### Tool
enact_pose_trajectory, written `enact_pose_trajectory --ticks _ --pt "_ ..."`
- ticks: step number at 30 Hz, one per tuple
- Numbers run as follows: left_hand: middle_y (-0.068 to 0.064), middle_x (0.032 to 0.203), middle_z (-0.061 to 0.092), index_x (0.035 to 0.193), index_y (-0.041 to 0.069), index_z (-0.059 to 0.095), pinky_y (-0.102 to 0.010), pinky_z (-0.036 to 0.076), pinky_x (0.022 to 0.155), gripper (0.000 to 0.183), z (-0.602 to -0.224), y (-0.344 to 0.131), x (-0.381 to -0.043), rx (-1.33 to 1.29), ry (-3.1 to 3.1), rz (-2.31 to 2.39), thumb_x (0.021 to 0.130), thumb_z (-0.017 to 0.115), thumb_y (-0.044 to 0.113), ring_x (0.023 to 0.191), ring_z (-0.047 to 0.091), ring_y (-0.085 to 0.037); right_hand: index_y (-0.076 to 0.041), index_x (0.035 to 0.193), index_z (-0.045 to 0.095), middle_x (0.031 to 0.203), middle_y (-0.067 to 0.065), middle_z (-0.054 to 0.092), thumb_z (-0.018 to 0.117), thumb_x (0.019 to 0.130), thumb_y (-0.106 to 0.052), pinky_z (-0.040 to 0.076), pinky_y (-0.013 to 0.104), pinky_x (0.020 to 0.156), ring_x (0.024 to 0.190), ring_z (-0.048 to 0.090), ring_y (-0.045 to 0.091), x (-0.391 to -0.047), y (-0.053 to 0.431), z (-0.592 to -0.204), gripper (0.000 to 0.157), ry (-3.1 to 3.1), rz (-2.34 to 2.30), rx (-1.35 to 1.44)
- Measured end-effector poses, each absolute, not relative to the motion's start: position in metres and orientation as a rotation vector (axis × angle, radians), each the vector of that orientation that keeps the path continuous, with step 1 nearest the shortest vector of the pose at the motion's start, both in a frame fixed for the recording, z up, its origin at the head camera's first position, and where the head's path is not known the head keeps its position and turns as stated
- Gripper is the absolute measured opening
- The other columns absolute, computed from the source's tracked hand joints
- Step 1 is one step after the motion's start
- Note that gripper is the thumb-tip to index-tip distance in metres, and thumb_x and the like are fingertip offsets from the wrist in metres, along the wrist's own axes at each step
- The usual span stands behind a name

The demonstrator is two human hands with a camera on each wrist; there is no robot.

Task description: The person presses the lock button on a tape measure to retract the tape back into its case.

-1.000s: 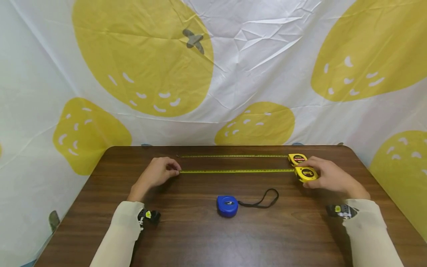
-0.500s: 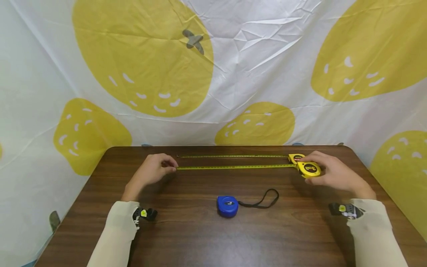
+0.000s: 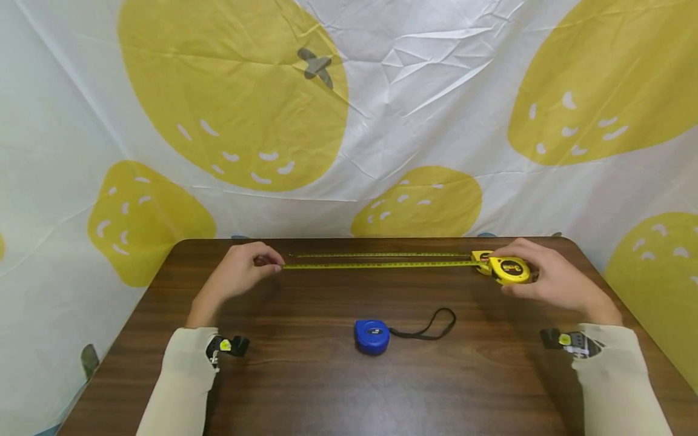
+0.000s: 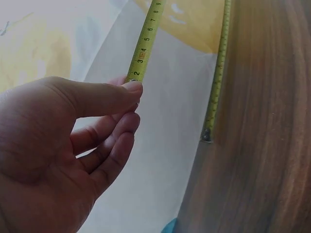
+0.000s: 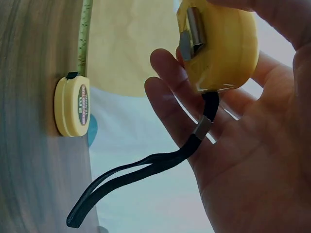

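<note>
My left hand (image 3: 240, 272) pinches the end of a yellow tape blade (image 3: 376, 265) between thumb and fingers; in the left wrist view the thumb lies over the blade just below the 2 mark. The blade runs straight across to a yellow tape measure (image 3: 510, 270), which my right hand (image 3: 556, 278) grips by its case. In the right wrist view a metal belt clip (image 5: 195, 29) shows on that case, and a black wrist strap (image 5: 146, 167) hangs from it. Behind, a second yellow tape measure (image 5: 73, 106) rests on the table with its blade (image 4: 218, 73) drawn out leftward.
A blue tape measure (image 3: 372, 336) with a black looped strap (image 3: 436, 327) lies at the table's middle, nearer me. The brown wooden table (image 3: 327, 387) ends at a white curtain (image 3: 262, 212) printed with yellow fruit.
Both hands have moved up and farther apart, carrying the held tape measure with them. Its blade now overlaps closer to the rear blade. The blue tape measure has stayed put.
</note>
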State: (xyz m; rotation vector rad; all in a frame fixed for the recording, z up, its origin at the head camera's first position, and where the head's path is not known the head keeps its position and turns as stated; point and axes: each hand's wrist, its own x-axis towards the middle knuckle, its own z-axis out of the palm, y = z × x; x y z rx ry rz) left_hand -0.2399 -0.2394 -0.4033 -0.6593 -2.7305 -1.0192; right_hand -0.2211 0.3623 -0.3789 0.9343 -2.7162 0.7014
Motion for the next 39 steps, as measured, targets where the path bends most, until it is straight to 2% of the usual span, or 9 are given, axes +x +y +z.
enact_pose_trajectory --ticks 7,15,26,31,39 --pt "0.001 0.098 0.079 0.105 0.010 0.084 -0.042 0.058 0.083 0.008 -0.397 -0.246 -0.239 -0.658 -2.722 -1.010 0.099 0.082 0.005 0.090 0.072 -0.018 -0.013 0.144 0.069 0.133 0.000 0.064 0.094 0.084 -0.003 0.049 0.019 0.082 0.102 0.059 0.007 -0.218 0.360 -0.373 0.067 -2.686 0.748 0.936" --pt "0.000 0.103 0.078 0.107 0.011 0.083 -0.040 0.057 0.084 0.007 -0.395 -0.249 -0.238 -0.662 -2.703 -1.066 0.102 0.080 0.009 0.093 0.072 -0.018 -0.014 0.144 0.068 0.128 -0.001 0.066 0.085 0.083 0.014 0.057 0.025 0.068 0.095 0.061 0.011 -0.217 0.356 -0.371 0.069 -2.636 0.977 0.903" --pt "0.002 0.104 0.078 0.109 0.012 0.083 -0.036 0.058 0.085 0.008 -0.393 -0.251 -0.238 -0.670 -2.682 -1.091 0.101 0.082 0.010 0.094 0.073 -0.017 -0.010 0.147 0.062 0.125 0.005 0.064 0.080 0.082 0.014 0.052 0.025 0.064 0.088 0.057 0.010 -0.219 0.354 -0.373 0.071 -2.656 0.941 0.912" --pt "0.002 0.105 0.078 0.109 0.013 0.083 -0.036 0.058 0.085 0.008 -0.392 -0.252 -0.237 -0.665 -2.682 -1.098 0.102 0.081 0.010 0.095 0.073 -0.017 -0.009 0.149 0.059 0.128 0.007 0.063 0.079 0.083 0.017 0.053 0.024 0.068 0.093 0.058 0.010 -0.218 0.355 -0.372 0.074 -2.640 1.000 0.941" --pt "0.003 0.105 0.078 0.110 0.014 0.083 -0.037 0.058 0.085 0.008 -0.392 -0.253 -0.237 -0.659 -2.691 -1.094 0.102 0.081 0.012 0.095 0.073 -0.017 -0.019 0.136 0.071 0.131 -0.003 0.068 0.075 0.082 0.016 0.050 0.023 0.072 0.098 0.059 0.010 -0.216 0.354 -0.368 0.064 -2.583 0.950 1.037"
